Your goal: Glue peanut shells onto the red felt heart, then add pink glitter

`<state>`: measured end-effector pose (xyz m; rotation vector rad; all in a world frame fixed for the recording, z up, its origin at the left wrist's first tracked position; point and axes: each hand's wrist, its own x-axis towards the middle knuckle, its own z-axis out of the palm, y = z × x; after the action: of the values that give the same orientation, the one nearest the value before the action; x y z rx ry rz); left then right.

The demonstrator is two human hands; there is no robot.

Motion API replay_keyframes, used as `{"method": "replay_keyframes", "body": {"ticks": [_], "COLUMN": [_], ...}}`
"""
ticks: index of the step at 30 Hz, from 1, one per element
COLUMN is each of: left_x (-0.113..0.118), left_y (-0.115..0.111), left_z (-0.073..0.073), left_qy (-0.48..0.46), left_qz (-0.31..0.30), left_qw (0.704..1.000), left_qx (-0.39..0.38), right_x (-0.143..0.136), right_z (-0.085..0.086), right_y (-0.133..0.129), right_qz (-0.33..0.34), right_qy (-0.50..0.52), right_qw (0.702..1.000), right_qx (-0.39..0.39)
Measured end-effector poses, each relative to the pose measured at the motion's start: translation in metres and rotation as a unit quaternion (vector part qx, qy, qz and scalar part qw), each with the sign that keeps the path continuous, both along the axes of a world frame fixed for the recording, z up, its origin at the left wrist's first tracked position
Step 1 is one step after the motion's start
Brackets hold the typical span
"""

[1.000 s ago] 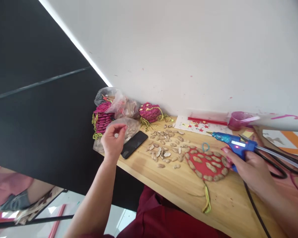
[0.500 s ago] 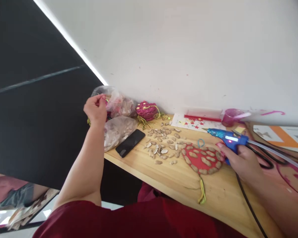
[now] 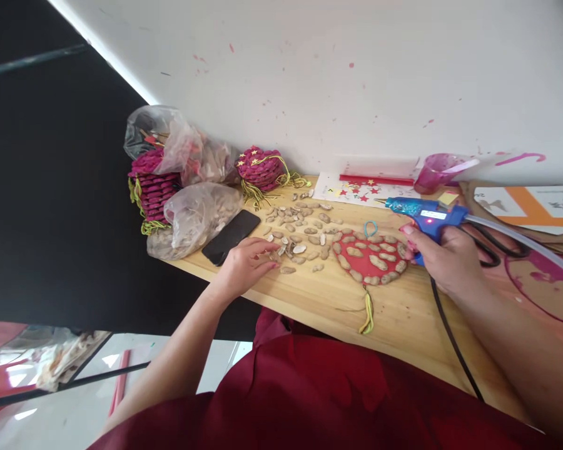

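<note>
The flat, rounded red panel (image 3: 363, 262) lies on the pale wooden table (image 3: 309, 297) between the hands, just beside the right hand (image 3: 455, 262). It looks well along: tan peanut shells (image 3: 342, 261) line nearly all its rim, and roughly five sit inside; what seems left is the bare red, chiefly on the side toward the left hand (image 3: 239, 265).

Beyond the left hand stand at least two clear plastic bags (image 3: 201, 212) and two magenta woven bundles (image 3: 157, 194) with yellow-green cords. There is one blue plastic glue gun (image 3: 431, 219), the right hand clamped around its handle; one white paper sheet (image 3: 328, 185) beyond the panel; one black rectangular phone (image 3: 231, 237) beside the left hand; one translucent pink cup (image 3: 434, 174) beyond the right. The panel has one yellow-green thread tassel (image 3: 367, 315) and one light-blue cord loop (image 3: 365, 229). Loose shells (image 3: 288, 219) past the left fingertips exceed twenty, overlapping too much for exactness; that hand's thumb and fingers are parted beside the nearest, contact unclear. About six red paper stars (image 3: 363, 199), plus some yellow, dot the sheet.
</note>
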<state>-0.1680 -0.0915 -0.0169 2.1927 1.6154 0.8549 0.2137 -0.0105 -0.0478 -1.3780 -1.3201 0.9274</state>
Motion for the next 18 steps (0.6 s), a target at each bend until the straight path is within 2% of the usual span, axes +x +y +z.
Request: {"method": "replay_keyframes", "body": {"ticks": [6,11,18], "left_x": [-0.0020,-0.0040,-0.0016], "left_y": [-0.0058,-0.0060,-0.0056], "left_z": [-0.0065,-0.0061,-0.0093], "left_qy": [0.026,0.038,0.027], "left_qz": [0.004,-0.003,-0.039], "left_qw": [0.999,0.997,0.996], "left_qx": [0.032,0.063,0.074], "right_x": [-0.0020,-0.0025,-0.0033], "right_z": [0.0011,0.0014,0.0041], "right_y": [-0.0004,0.0002,-0.0005], "right_qz": [-0.008,-0.012,-0.010], "right_qy": [0.019,0.028,0.028], "right_qw": [1.000,1.000,1.000], "right_qx": [0.004,-0.001,0.005]}}
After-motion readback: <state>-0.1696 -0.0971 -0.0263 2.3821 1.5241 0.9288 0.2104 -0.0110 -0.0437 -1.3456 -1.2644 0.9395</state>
